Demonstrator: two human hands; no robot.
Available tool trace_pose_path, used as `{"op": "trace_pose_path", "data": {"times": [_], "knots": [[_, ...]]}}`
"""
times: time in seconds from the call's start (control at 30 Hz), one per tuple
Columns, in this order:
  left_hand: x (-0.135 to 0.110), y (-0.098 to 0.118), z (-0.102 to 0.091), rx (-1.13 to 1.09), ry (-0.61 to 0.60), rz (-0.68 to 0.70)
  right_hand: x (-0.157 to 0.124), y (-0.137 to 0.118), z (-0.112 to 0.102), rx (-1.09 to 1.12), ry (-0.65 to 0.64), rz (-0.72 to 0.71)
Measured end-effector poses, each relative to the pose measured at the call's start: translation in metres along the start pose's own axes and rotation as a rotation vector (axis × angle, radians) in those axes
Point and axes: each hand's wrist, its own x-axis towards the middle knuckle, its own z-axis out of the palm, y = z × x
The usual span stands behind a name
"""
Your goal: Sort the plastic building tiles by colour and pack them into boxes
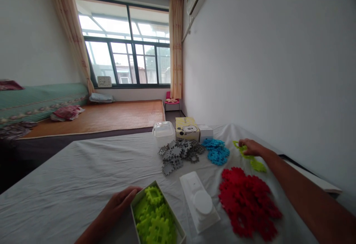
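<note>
Lime-green, gear-edged flat plastic pieces (157, 221) heaped in open white cardboard box (180, 233), on white-cloth-covered counter (91, 166). Left hand (122, 200): fingers unclenched, laid against box's side. Right hand (251, 147): fingers bent, touching loose lime-green pieces (258, 165); grip unclear.

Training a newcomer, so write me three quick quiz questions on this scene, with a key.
1. Which hand is at the open box of green pieces?
2. True or false: the red pieces lie outside that box.
3. Which colour of pieces lies nearest the gray pieces: A) red, B) blue, C) green?

Key:
1. The left hand.
2. True.
3. B, the blue pieces.
</note>
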Motion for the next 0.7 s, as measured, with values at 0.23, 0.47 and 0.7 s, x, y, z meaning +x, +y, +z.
{"op": "trace_pose_path", "data": {"times": [0.23,0.47,0.7], "knots": [[-0.005,-0.001,0.004,-0.03,0.034,0.053,-0.018,-0.111,-0.047,0.056,-0.011,-0.394],[-0.009,-0.004,0.009,-0.113,0.049,0.091,-0.097,-0.298,-0.031,0.194,-0.084,-0.864],[-0.013,-0.01,0.008,-0.203,0.026,0.137,-0.125,-0.385,0.01,0.102,-0.142,-0.87]]}}
